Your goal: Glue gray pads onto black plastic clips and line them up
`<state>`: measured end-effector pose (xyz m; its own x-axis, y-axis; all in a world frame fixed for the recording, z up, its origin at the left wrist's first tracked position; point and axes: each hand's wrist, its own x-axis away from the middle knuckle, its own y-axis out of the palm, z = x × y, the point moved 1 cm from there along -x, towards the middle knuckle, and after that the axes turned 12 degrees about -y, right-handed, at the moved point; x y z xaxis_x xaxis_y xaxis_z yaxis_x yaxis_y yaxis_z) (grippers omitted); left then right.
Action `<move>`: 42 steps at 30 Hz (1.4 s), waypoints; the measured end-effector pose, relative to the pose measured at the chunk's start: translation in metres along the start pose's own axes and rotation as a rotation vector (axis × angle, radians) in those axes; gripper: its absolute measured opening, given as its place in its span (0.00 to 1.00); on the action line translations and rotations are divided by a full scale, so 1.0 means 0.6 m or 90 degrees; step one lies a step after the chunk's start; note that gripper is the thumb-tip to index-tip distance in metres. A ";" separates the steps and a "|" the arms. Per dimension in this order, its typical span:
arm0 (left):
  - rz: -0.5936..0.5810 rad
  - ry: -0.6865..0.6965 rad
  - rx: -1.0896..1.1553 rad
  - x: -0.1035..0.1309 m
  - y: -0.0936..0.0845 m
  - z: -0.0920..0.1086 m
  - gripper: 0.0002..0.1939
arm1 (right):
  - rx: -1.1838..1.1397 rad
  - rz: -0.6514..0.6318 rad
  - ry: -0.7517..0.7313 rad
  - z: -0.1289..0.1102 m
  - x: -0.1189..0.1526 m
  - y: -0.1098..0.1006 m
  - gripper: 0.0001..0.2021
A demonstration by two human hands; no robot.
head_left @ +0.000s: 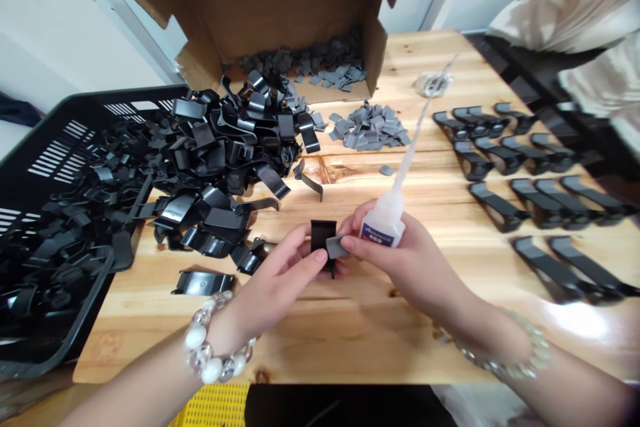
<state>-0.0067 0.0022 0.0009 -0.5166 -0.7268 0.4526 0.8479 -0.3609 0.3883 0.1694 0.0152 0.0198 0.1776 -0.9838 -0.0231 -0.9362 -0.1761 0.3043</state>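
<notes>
My left hand (283,267) is closed around a black plastic clip (323,235), held up just above the wooden table. Between my right thumb and fingertips is a small grey pad (337,247), its left edge at the face of the clip; whether the two touch I cannot tell. My right hand (400,250) also holds a white glue bottle (386,217) in its palm, the long thin nozzle pointing up and away to the right. A single black clip (204,283) lies on the table left of my left hand.
A heap of black clips (220,147) spills beside a black plastic crate (55,153). Behind stands a cardboard box (280,0) with grey pads, and a pile of pads (373,127) lies before it. Clips with grey pads (500,207) stand in rows at right.
</notes>
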 end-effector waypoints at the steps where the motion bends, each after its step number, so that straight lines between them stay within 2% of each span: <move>1: -0.003 -0.001 0.000 0.001 0.000 0.000 0.11 | -0.015 -0.002 0.000 0.000 0.000 0.001 0.08; 7: 0.006 -0.005 0.036 0.004 0.002 0.002 0.16 | 0.029 0.005 -0.022 -0.005 0.002 0.004 0.08; 13: 0.035 0.037 -0.007 0.006 0.002 0.009 0.14 | 0.076 -0.023 -0.042 -0.010 0.000 0.006 0.08; 23: 0.044 0.025 -0.052 0.002 0.001 0.001 0.18 | 0.064 -0.004 -0.062 -0.002 -0.002 0.000 0.09; 28: 0.040 0.003 -0.127 0.005 0.008 0.007 0.18 | 0.206 0.017 -0.087 -0.002 -0.003 -0.001 0.09; 33: 0.008 -0.020 -0.111 0.008 0.017 0.013 0.20 | 0.268 0.007 -0.077 0.001 0.004 0.000 0.07; 35: 0.010 -0.026 -0.114 0.009 0.016 0.013 0.19 | 0.255 0.005 -0.065 0.003 0.005 0.000 0.08; 40: 0.055 -0.025 -0.082 0.010 0.006 0.002 0.18 | 0.072 -0.067 0.026 0.000 0.001 0.006 0.10; 42: 0.071 -0.035 -0.029 0.009 0.005 -0.002 0.19 | 0.080 -0.087 0.032 -0.003 -0.001 0.007 0.10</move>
<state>-0.0070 -0.0033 0.0036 -0.4240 -0.7312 0.5343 0.9041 -0.3071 0.2972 0.1657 0.0151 0.0228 0.3176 -0.9482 -0.0081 -0.9324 -0.3138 0.1796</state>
